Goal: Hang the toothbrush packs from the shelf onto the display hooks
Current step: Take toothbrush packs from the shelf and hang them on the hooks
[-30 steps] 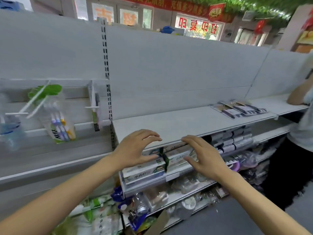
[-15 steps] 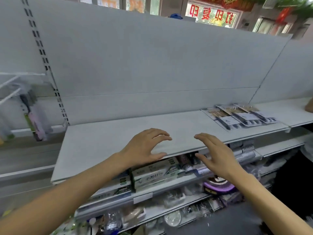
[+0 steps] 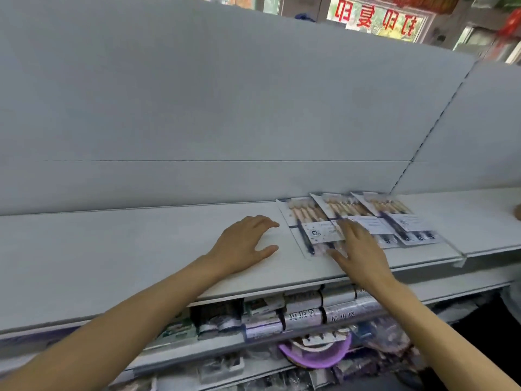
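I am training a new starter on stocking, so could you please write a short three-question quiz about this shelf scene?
1. How many flat clear toothbrush packs lie on the white metal shelf?
2. True or false: the left hand grips a pack.
3. Which is over the leftmost pack: (a) the right hand, (b) the left hand?

Key: 1. three; 2. false, it is open over bare shelf; 3. a.
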